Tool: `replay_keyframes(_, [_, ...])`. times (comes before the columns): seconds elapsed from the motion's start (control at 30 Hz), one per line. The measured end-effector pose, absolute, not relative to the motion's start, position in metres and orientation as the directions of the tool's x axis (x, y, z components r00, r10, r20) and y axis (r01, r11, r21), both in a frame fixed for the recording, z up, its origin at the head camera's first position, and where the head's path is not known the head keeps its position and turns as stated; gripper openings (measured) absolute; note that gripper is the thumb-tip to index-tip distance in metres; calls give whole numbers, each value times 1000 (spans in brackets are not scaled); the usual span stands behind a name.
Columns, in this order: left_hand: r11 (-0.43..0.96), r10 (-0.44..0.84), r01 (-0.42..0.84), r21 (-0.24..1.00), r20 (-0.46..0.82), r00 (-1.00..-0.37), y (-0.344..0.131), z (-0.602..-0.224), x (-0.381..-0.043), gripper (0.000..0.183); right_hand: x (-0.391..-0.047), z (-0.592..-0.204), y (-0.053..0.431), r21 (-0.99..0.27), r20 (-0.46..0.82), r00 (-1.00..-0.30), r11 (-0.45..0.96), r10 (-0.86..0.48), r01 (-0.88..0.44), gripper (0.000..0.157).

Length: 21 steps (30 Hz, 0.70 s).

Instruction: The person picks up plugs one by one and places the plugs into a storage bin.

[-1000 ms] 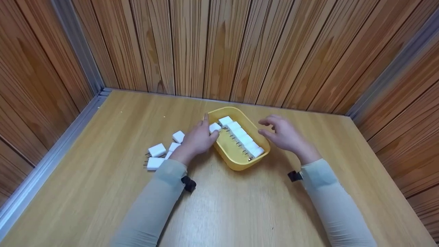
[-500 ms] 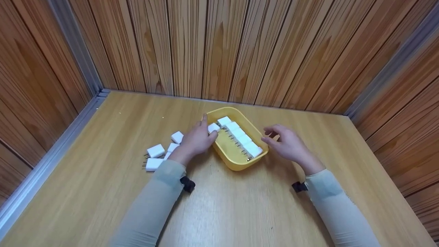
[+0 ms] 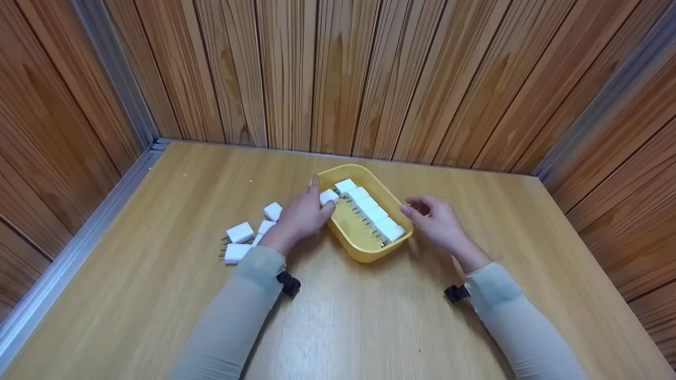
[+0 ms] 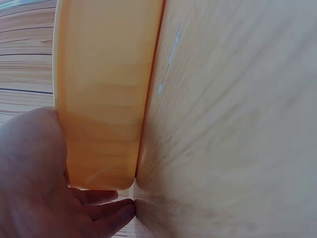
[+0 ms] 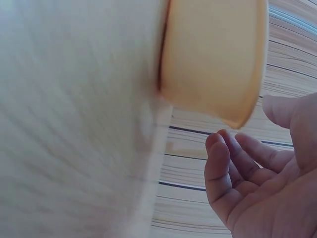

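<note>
A yellow plastic bin (image 3: 364, 252) rests on the table, holding a slanting row of several white plug adapters (image 3: 374, 214) with metal prongs. One more adapter (image 3: 328, 196) lies by the bin's left wall, beside my left thumb. My left hand (image 3: 303, 214) holds the bin's left side, thumb over the rim and fingers around the outside; the left wrist view shows the bin's outer wall (image 4: 106, 99) against it. Beyond the right rim is my right hand (image 3: 435, 219), fingers loosely bent with nothing between them. A small gap parts it from the bin (image 5: 213, 64) in the right wrist view.
Several loose white adapters (image 3: 240, 232) lie on the wooden table (image 3: 338, 327) left of the bin, partly behind my left forearm. Wood-panelled walls (image 3: 288, 74) border the table at the back and both sides.
My right hand has drawn back slightly from the bin's right rim and moved lower, then shifted a little. An adapter at the row's near end looks settled flatter. My left hand stays put.
</note>
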<state>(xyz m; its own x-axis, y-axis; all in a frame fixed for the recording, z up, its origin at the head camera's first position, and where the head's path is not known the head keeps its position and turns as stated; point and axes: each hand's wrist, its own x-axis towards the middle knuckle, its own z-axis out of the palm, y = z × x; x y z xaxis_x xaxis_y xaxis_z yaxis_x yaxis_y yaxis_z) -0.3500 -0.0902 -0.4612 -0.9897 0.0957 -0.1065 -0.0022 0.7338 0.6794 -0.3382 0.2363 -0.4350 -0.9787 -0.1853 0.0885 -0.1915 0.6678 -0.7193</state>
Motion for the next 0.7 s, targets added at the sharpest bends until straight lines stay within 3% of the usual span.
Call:
replay_keyframes(0.5, [733,93,-1,680,-101,-990,-92,-460,-351,92,-340,-455,233,-810,-130,-960,584,-246,-40,63])
replay_keyframes(0.7, [735,112,35,677,-70,-991,-92,-463,-352,92,-341,-464,232,-819,-109,-968,572,-224,-40,61])
